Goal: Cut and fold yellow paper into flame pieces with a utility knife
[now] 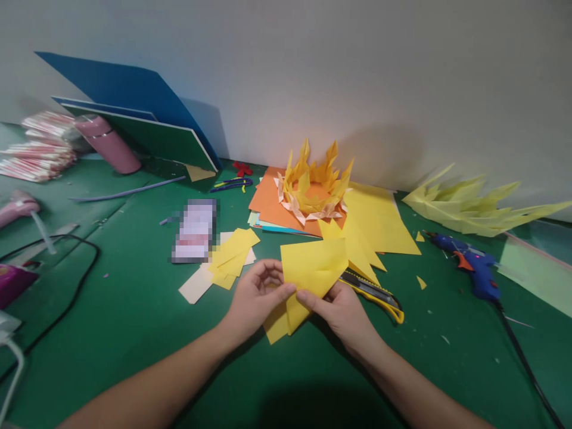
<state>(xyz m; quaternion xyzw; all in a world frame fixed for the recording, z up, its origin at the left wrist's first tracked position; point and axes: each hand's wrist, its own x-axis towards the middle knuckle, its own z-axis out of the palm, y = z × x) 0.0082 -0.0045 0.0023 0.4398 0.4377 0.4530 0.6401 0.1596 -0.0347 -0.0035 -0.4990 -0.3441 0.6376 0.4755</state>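
Observation:
Between my two hands is a folded sheet of yellow paper [315, 265], held up over the green table. My left hand [257, 295] pinches its left edge with thumb and fingers. On the lower right side, my right hand [342, 313] grips the paper, thumb in front and fingers hidden behind. Another yellow piece [277, 325] shows below the sheet; whether it is held or lying down I cannot tell. A yellow utility knife [378, 295] lies just right of my right hand. Yellow strips [232, 253] rest on the table beyond my left hand.
Behind my hands, a folded yellow-orange paper crown [315, 185] sits on orange sheets [263, 199]. To the right lie a blue glue gun [480, 268] with its cord and a pale yellow folded paper piece [482, 205]. A blurred-out phone [194, 232] and a pink bottle [109, 143] are at left.

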